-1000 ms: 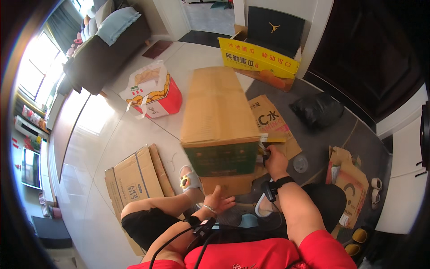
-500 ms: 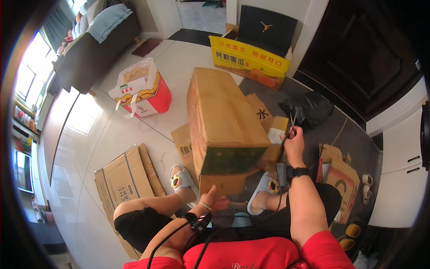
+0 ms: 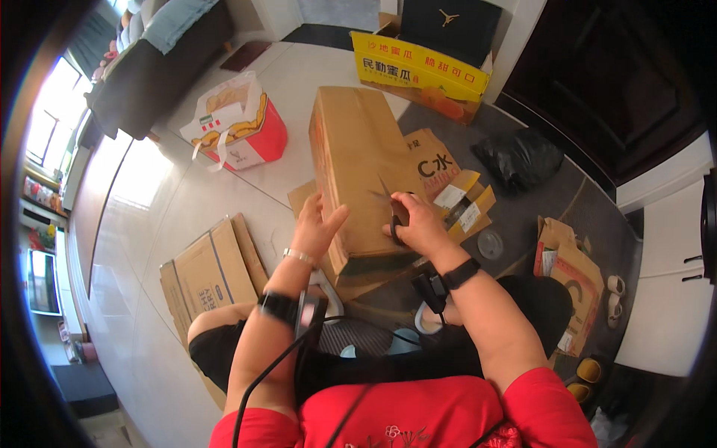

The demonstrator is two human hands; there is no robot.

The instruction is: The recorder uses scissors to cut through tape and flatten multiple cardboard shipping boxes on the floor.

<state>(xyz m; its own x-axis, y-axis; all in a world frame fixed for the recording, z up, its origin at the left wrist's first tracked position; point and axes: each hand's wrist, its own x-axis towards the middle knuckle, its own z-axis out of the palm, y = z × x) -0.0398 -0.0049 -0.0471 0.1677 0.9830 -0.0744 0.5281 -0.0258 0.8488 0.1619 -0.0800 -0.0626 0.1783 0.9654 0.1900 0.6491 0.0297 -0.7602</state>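
A long brown cardboard box (image 3: 362,142) lies closed on the floor in front of me, between my feet and the far side of the room. My right hand (image 3: 426,228) is closed round the dark handles of a pair of scissors (image 3: 396,224). Their blades are above the box's top face, pointing away and slightly left. Whether the tips touch the cardboard I cannot tell. My left hand (image 3: 317,228) is at the box's left edge near its close end, thumb and fingers apart, holding nothing.
Flattened cardboard (image 3: 209,276) lies at left, more (image 3: 437,164) beside the box, and torn cardboard (image 3: 579,291) at right. A black plastic bag (image 3: 519,160), red-and-white bucket-shaped bag (image 3: 261,138) and yellow carton (image 3: 414,75) holding a black box (image 3: 448,26) stand farther off.
My right hand has brought the scissors left from beside the box to over its top. My left hand has risen from my lap to the box's left edge. The box's near end has come down.
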